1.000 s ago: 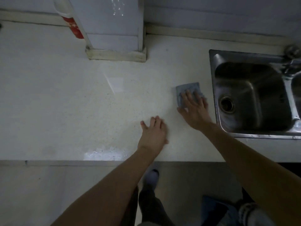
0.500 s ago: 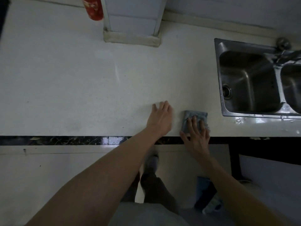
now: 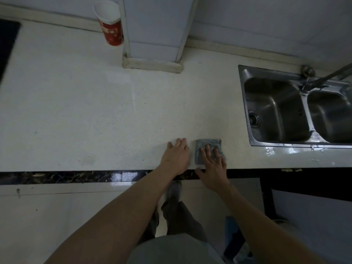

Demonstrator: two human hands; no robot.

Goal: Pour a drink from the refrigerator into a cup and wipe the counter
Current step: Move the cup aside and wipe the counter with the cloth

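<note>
On the pale speckled counter (image 3: 76,115), near its front edge, a folded grey cloth (image 3: 208,142) lies flat under the spread, straight fingers of the right hand (image 3: 213,168), which presses it and grips nothing; the thumb hangs over the dark glossy edge strip (image 3: 57,177). The left hand (image 3: 176,156) rests palm down just beside the cloth, fingers straight, holding nothing. A steel double sink (image 3: 242,103) sits to the right with its faucet (image 3: 327,76). A white tiled column (image 3: 154,35) stands at the back wall, with a red and white cup (image 3: 111,25) beside it.

A second ago the cloth was farther back, next to the sink's left rim; it has since come to the front edge. The cup's white rim now shows.

The second sink basin and a dark panel (image 3: 7,44) at far left are cut off. The light is dim.
</note>
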